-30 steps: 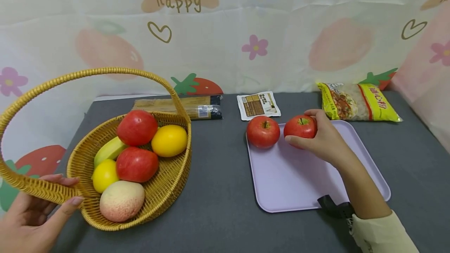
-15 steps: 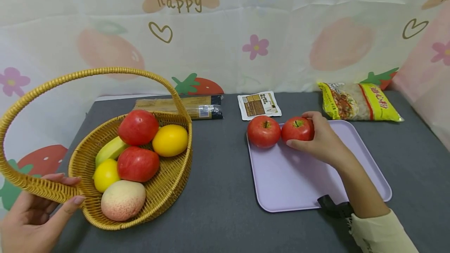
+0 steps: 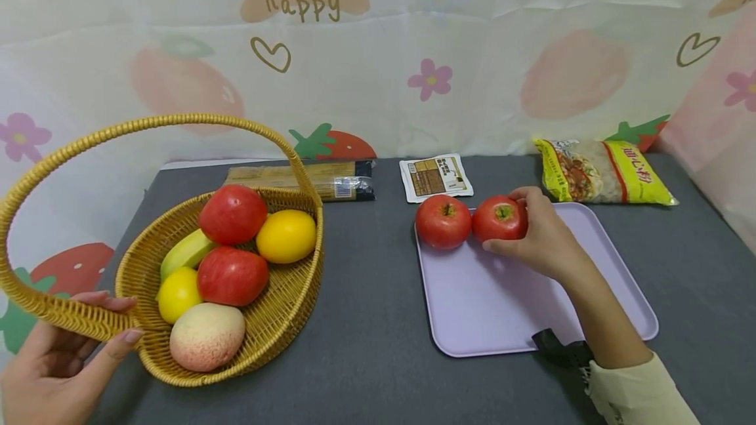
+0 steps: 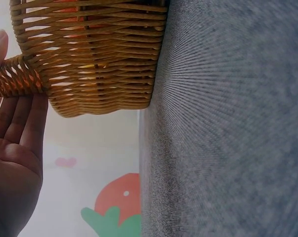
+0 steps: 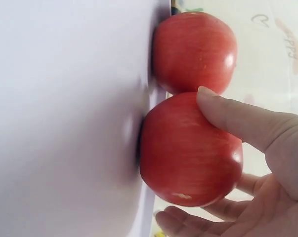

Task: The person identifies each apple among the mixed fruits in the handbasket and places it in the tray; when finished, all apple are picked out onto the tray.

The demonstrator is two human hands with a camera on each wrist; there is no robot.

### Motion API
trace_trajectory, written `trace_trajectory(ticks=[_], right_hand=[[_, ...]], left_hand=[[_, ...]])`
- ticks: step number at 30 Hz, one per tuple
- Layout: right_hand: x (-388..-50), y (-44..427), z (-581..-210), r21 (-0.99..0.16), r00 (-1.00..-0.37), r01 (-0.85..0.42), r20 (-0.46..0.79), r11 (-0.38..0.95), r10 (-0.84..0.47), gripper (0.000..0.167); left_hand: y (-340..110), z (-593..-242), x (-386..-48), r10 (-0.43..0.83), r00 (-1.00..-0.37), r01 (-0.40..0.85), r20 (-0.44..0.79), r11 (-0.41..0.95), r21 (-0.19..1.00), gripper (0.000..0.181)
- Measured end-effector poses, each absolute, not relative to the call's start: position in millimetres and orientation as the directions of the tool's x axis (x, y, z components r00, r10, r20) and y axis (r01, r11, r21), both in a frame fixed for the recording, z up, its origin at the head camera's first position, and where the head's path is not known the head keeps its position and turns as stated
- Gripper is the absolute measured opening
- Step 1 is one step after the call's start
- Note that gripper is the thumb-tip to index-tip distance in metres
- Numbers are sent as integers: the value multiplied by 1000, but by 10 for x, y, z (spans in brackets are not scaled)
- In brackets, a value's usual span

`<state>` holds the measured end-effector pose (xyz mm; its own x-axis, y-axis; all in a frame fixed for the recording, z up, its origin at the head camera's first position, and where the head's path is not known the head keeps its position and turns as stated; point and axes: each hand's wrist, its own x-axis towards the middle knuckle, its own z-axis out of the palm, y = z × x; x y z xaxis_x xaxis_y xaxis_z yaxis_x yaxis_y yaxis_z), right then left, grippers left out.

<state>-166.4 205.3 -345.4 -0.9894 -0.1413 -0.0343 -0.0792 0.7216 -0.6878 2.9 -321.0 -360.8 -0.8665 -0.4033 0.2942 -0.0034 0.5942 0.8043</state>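
At the left, my left hand (image 3: 56,363) grips the base of the handle of a yellow wicker basket (image 3: 307,300); in the left wrist view its fingers (image 4: 32,121) lie under the handle. The basket holds two red fruits (image 3: 232,275), an orange-yellow fruit (image 3: 286,236), a lemon (image 3: 179,295), a peach (image 3: 207,337) and a partly hidden banana (image 3: 186,253). Over the lilac tray (image 3: 490,313), my right hand (image 3: 546,238) holds a red apple (image 3: 499,218) between thumb and fingers. This apple touches another red apple (image 3: 443,222) at the tray's far left corner.
Behind the basket lies a pack of dry noodles (image 3: 331,182). A small white packet (image 3: 436,177) lies beyond the tray, and a yellow food bag (image 3: 605,172) stands at the back right. A printed cloth (image 3: 472,38) hangs behind the grey table (image 3: 372,346).
My right hand has shifted the held apple slightly left against the other apple, and its stem end now tips more toward the camera. The left hand stays on the basket handle.
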Motion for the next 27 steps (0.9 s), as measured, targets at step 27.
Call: trace_trajectory(ticks=[27], right_hand=[[-1693,1967,-3216,-637,-956,-285,133,716,-263,79]], left_hand=[[-3240,-3653,30,-403,-867,-9,292,599,801,58]])
